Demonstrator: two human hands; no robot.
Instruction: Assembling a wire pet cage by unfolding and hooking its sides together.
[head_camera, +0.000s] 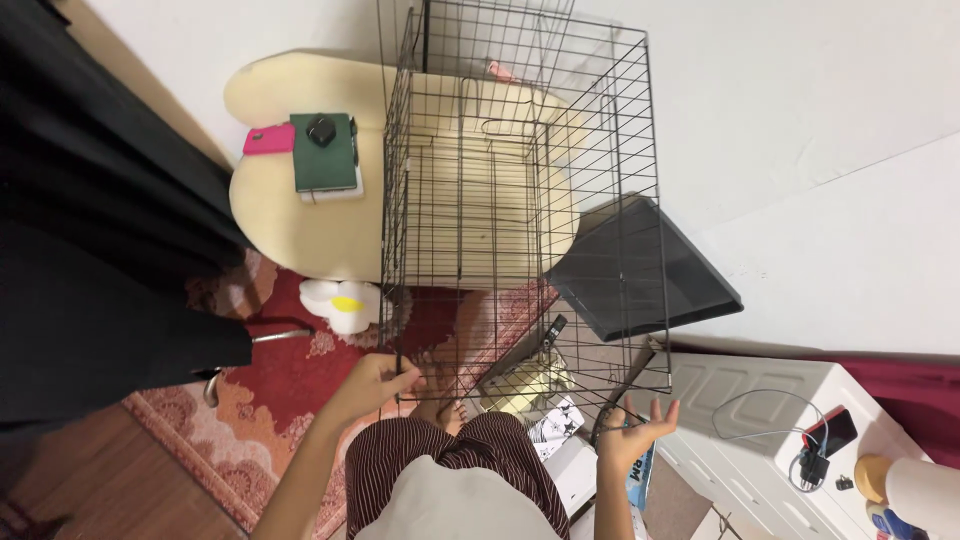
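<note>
Gripping the wire cage (520, 200), left fingers (400, 378) clench; right fingers (655, 412) splayed, partly hidden.

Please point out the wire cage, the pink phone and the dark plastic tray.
wire cage (520, 200), head view, on its front wire panel.
pink phone (268, 139), head view, middle of its back.
dark plastic tray (690, 285), head view, on its flat bottom.

The black wire cage (525, 200) fills the middle, with the cream cushion (300, 210) left and dark tray (640, 270) right blocking passage.

Head camera looks steeply down (one view).
</note>
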